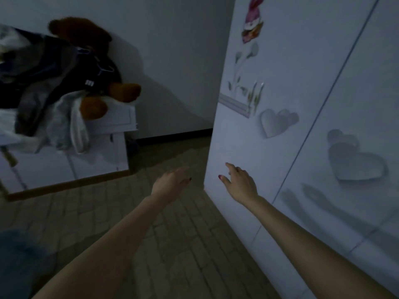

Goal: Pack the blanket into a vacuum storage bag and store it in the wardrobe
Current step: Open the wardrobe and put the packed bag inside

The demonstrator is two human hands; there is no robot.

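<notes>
Both hands reach forward in dim, bluish light, and much of the scene is soft with blur. The left hand [172, 182] hangs over the tiled floor [172, 244], its fingers loosely extended and holding nothing; the fingertips are smeared, so their exact spread is hard to read. The right hand [239, 182] is stretched toward the white wardrobe [291, 104], fingers relaxed and slightly apart, thumb out to the left, also holding nothing. Whether its fingertips touch the door panel or stop just short cannot be told.

The wardrobe fills the space to the right of the right hand and runs out of frame at the top, right and bottom. A dark seam between two doors slants down beyond that hand. Pale heart shapes [278, 123] sit on the panel above the right hand, and a pink rabbit sticker [253, 20] higher up is cut off by the top edge. Shadows of the arms fall on the door to the right of the forearm.

Far to the left of the left hand stands a white cabinet [103, 152] piled with dark clothes [43, 67], which partly bury a brown teddy bear [90, 61]. A dark blue blurred mass [19, 253] lies low at the left edge, below the left forearm; what it is cannot be made out. Neither the blanket nor the storage bag can be identified anywhere in view.
</notes>
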